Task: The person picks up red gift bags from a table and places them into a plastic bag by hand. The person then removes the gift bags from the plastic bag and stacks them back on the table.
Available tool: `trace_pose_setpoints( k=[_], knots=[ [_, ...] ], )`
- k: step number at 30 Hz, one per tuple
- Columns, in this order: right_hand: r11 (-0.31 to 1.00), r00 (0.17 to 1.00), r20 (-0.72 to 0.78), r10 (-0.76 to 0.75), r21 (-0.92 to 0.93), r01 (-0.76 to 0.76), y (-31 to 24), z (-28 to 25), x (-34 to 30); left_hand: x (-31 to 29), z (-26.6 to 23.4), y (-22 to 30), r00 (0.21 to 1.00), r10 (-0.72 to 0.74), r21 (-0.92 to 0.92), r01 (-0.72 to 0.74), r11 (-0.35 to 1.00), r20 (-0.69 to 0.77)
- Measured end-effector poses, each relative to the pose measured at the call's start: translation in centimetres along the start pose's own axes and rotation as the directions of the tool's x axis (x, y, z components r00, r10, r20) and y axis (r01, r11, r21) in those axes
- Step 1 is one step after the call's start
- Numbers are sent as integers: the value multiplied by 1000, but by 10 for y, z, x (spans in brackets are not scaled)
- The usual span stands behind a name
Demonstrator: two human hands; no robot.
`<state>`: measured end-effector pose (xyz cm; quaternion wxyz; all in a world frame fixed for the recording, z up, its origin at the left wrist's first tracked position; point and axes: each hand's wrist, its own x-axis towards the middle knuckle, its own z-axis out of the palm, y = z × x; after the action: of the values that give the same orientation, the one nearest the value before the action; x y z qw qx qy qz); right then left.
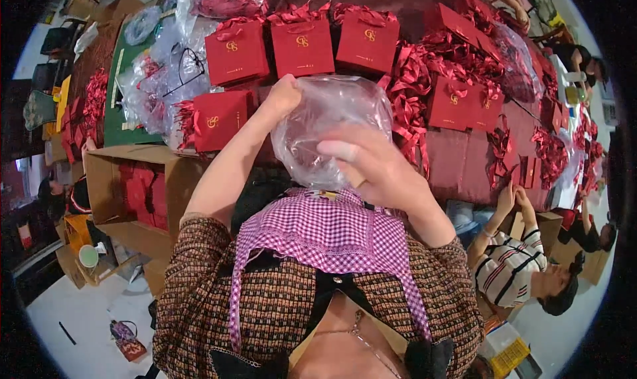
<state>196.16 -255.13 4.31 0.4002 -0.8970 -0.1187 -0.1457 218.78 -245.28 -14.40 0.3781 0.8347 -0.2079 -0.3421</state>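
A clear plastic bag (332, 104) hangs in front of me at the table's near edge. My left hand (284, 96) is closed on its upper left rim. Over the bag's right side is my right hand (361, 160), slightly blurred, its fingers stretched leftward and the thumb apart. A white band wraps one of its fingers. Whether it touches the film I cannot tell. Just beyond the bag stand red paper gift bags (302, 47) with ribbon handles, and another red gift bag (223, 120) lies by my left forearm.
An open cardboard box (126, 155) with red contents stands at my left. Loose red ribbons (410, 80) and more red gift bags (464, 104) cover the table (458, 160) to the right. Crumpled clear plastic (162, 80) lies at the far left. A co-worker (514, 266) works at my right.
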Motion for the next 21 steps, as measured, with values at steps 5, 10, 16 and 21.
trace_pose_setpoints(
  k=[5,10,16,21],
  knots=[
    [834,691,473,546,-379,-400,94,75,-3,-12,-9,28,978,-99,74,87,993,181],
    [728,651,327,685,-331,-600,170,109,-49,-36,-20,5,792,582,241,-538,808,-182],
    [798,715,355,603,-272,-538,150,99,-23,-84,0,-33,980,102,-367,-34,930,168],
    [927,850,393,352,-270,-259,172,129,-11,-91,14,-24,953,128,-580,57,812,274]
  ],
)
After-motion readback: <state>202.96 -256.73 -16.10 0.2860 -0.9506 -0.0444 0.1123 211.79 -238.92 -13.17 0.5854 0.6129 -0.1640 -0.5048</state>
